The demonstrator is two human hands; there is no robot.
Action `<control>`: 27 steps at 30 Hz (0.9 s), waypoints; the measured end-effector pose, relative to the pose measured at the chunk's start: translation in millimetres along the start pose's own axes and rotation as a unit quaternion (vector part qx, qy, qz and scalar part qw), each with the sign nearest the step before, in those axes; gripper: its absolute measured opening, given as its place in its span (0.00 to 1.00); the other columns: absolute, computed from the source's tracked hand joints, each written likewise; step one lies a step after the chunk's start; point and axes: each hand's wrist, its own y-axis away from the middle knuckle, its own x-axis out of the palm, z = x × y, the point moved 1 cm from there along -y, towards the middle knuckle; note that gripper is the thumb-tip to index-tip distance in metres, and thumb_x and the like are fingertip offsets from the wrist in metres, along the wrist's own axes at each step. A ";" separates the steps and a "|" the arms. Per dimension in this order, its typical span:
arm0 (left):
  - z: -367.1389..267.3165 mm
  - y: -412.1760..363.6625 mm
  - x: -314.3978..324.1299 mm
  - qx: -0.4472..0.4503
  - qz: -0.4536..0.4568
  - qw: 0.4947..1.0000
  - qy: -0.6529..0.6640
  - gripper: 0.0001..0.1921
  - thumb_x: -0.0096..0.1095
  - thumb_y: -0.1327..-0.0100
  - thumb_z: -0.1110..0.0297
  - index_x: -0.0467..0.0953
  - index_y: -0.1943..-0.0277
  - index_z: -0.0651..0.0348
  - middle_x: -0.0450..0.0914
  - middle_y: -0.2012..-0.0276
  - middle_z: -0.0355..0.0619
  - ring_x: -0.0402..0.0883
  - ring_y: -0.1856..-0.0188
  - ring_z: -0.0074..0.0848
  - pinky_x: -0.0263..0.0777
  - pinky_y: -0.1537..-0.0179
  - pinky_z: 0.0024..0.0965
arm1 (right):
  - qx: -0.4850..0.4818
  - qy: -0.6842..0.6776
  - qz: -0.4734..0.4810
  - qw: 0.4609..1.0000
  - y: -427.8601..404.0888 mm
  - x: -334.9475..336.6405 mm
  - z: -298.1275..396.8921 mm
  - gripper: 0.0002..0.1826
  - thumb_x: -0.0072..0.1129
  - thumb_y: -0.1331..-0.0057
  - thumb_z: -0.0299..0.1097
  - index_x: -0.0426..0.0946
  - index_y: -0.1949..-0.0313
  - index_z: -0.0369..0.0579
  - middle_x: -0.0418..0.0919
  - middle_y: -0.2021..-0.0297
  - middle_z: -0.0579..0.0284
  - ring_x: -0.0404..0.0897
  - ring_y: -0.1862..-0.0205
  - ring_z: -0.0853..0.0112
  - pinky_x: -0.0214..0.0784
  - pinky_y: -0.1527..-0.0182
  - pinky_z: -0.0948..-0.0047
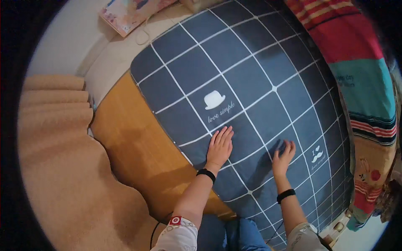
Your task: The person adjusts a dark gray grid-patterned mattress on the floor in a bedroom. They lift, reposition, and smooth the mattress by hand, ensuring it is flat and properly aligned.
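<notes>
A dark grey fitted sheet (pixel 260 72) with white grid lines, a hat print and lettering covers a mattress before me. My left hand (pixel 220 146) lies on the sheet just below the hat print, palm down with its fingers nearly straight. To the right, my right hand (pixel 284 155) is over the sheet with its fingers bent and apart; it holds nothing, and whether its fingertips touch the cloth is hard to tell. A black band circles each wrist. The cloth is largely smooth, with its rounded corner at the upper left.
A tan curtain (pixel 62 157) hangs at the left beside a wooden surface (pixel 135 135) along the mattress edge. Colourful patterned cloth (pixel 364 78) runs down the right side. A printed box-like item (pixel 128 15) lies at the upper left. Small items (pixel 339 226) are at the lower right.
</notes>
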 end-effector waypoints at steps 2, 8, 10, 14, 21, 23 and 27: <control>2.9 3.7 3.0 -0.017 -0.010 1.000 0.022 0.15 0.51 0.37 0.67 0.71 0.47 0.54 0.69 0.41 0.38 0.63 0.37 0.26 0.53 0.35 0.35 | -0.032 0.030 0.002 0.999 -32.2 8.0 27.9 0.28 0.55 0.47 0.23 0.65 0.43 0.45 0.58 0.39 0.42 0.58 0.38 0.48 0.51 0.37 0.56; -3.8 -32.3 -10.1 -0.047 -0.042 0.996 0.058 0.05 0.58 0.41 0.66 0.75 0.65 0.56 0.73 0.65 0.42 0.70 0.57 0.37 0.64 0.51 0.39 | -0.081 0.137 -0.087 0.983 -85.4 87.2 89.0 0.25 0.48 0.39 0.31 0.64 0.40 0.52 0.58 0.37 0.45 0.57 0.36 0.51 0.46 0.35 0.50; 23.0 -34.6 -18.5 -0.013 -0.007 0.993 0.116 0.03 0.58 0.41 0.69 0.76 0.66 0.57 0.74 0.65 0.43 0.71 0.57 0.38 0.65 0.52 0.37 | -0.055 0.195 -0.126 0.971 -80.7 108.6 103.3 0.25 0.42 0.36 0.36 0.62 0.38 0.56 0.60 0.37 0.48 0.56 0.34 0.54 0.40 0.33 0.48; 106.1 -48.8 -100.2 -0.148 -0.022 0.970 0.190 0.05 0.52 0.37 0.71 0.75 0.65 0.60 0.76 0.66 0.50 0.76 0.61 0.38 0.69 0.57 0.35 | -0.061 0.167 -0.113 0.978 -82.2 112.0 102.4 0.27 0.42 0.37 0.34 0.61 0.37 0.57 0.59 0.36 0.50 0.55 0.34 0.56 0.38 0.32 0.50; 364.8 -115.7 -307.1 -0.165 -0.284 0.920 -0.215 0.23 0.63 0.41 0.62 0.68 0.48 0.67 0.75 0.57 0.52 0.75 0.54 0.35 0.69 0.54 0.33 | -0.044 0.169 -0.078 0.981 -84.4 106.6 108.6 0.28 0.43 0.38 0.32 0.60 0.36 0.56 0.56 0.36 0.50 0.54 0.33 0.55 0.38 0.32 0.49; 399.6 -108.4 -301.1 -0.175 -0.204 0.923 -0.275 0.23 0.63 0.42 0.65 0.68 0.47 0.69 0.76 0.58 0.57 0.75 0.57 0.41 0.69 0.56 0.37 | -0.054 0.171 -0.072 0.981 -87.7 109.1 110.9 0.27 0.42 0.37 0.31 0.60 0.36 0.55 0.56 0.35 0.49 0.53 0.33 0.54 0.38 0.32 0.49; 308.7 -172.1 -219.6 -0.328 -0.033 0.944 0.035 0.18 0.58 0.40 0.68 0.71 0.47 0.63 0.77 0.60 0.57 0.75 0.55 0.47 0.68 0.51 0.39 | -0.019 0.185 -0.056 0.981 -91.6 104.5 104.9 0.28 0.42 0.39 0.31 0.60 0.36 0.54 0.55 0.35 0.49 0.52 0.33 0.54 0.36 0.32 0.48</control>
